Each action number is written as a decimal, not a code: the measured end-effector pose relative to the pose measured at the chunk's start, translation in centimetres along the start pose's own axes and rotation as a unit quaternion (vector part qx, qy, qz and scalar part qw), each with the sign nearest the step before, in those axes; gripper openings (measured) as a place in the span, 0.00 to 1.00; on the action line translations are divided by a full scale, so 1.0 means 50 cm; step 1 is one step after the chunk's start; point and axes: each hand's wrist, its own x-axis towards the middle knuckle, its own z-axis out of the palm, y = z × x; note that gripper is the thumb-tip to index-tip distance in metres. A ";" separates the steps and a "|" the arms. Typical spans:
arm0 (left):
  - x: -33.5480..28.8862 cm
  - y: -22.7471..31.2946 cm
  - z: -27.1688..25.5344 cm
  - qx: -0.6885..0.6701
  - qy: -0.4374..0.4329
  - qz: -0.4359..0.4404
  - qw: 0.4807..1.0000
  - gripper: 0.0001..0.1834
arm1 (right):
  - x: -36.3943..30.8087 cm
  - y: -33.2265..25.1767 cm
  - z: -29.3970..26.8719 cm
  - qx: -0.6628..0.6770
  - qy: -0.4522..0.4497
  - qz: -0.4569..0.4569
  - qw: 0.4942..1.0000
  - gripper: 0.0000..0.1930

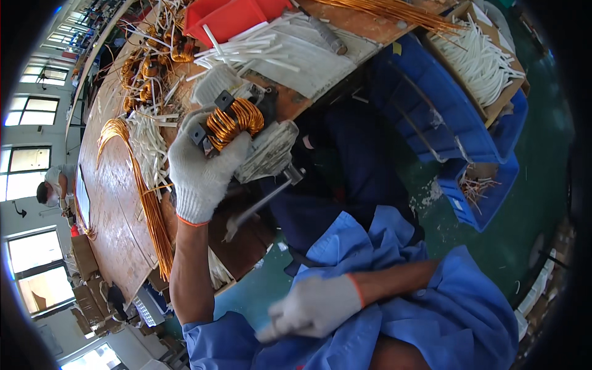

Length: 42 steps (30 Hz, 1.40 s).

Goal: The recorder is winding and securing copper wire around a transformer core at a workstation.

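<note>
My left hand (200, 169), in a white knit glove, is closed around a copper wire coil (237, 121) with black mounting blocks at its side and top. The coil is held just above a vise-like fixture (269, 152) wrapped in pale, worn material at the bench edge. A metal lever (262, 202) slants down from this fixture. Over my lap, close to my blue shirt, is my right hand (317, 306), also gloved. Motion smears its fingers, and nothing in them can be made out.
Finished-looking copper coils (148, 74) crowd the bench's far left. White tubing pieces (259, 49) lie beside a red bin (231, 15). A bundle of copper wire (148, 209) runs along the bench. Blue bins (425, 102) and a box of white tubes (478, 61) stand right.
</note>
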 end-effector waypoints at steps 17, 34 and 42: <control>-0.007 -0.008 -0.001 -0.067 -0.002 0.017 0.998 0.26 | -0.026 0.099 -0.222 -0.407 0.417 0.144 0.800 0.35; -0.073 -0.056 -0.048 0.144 0.063 0.108 0.982 0.34 | 0.095 0.150 -0.148 -0.626 0.123 -0.028 0.770 0.12; -0.106 -0.142 -0.089 0.045 0.068 0.033 0.996 0.30 | 0.231 0.038 -0.188 -0.467 -0.146 0.186 0.852 0.18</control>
